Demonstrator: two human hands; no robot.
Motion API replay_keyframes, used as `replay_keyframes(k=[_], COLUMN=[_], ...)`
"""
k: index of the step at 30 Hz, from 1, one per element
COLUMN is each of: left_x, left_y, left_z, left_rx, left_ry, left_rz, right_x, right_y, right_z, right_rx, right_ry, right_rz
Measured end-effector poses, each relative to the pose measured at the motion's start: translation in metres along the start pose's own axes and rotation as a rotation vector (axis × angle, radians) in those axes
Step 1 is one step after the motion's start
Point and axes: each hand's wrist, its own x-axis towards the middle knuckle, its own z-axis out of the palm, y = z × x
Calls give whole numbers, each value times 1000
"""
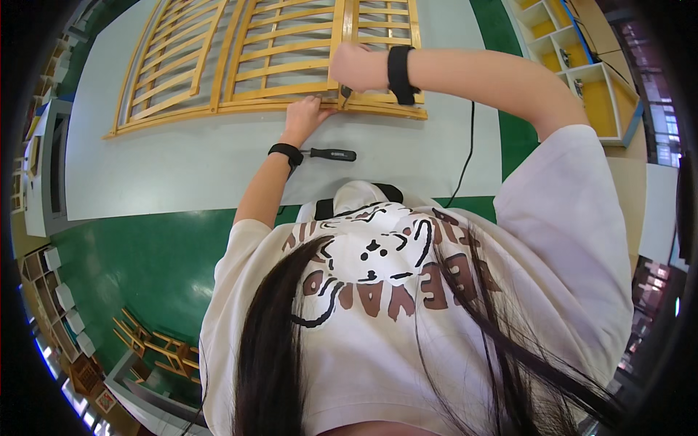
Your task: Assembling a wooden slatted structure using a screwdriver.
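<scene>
A slatted wooden frame (218,109), light yellow-brown with curved slats, lies on the pale grey work surface (182,167). My left hand (306,118) grips its near rail, fingers over the top edge. Just right of it, my right hand (358,67) is closed in a fist around a screwdriver (346,92). Only the dark lower part of this tool shows; it points down at the near rail, and the fist hides the rest. A second screwdriver with a black handle (333,155) lies on the surface beside my left wrist, its shaft partly behind the wristband.
A black cable (469,145) runs along the surface to the right of my body. White shelving with yellow compartments (547,29) stands at the far right. On the green floor (145,269) at the lower left are small wooden chairs (171,352), with shelves along the left side.
</scene>
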Motion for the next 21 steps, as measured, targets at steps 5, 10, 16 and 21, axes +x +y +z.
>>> replay_keyframes(k=[5,10,16,21], left_x=[0,-2,-1,-2], left_y=[-5,1,-2,-5], left_z=[3,0,1,4], left_rx=[-27,-38,-27,-87], left_ry=[74,88,54,-6], left_rz=[21,16,6,-17], right_x=[20,26,5,5], right_y=[17,15,-2,-30], right_z=[-14,-10,-20,-6], right_rx=[628,626,227,21], right_ry=[-367,-562,-231,349], right_rz=[-99,-41,-189,-94])
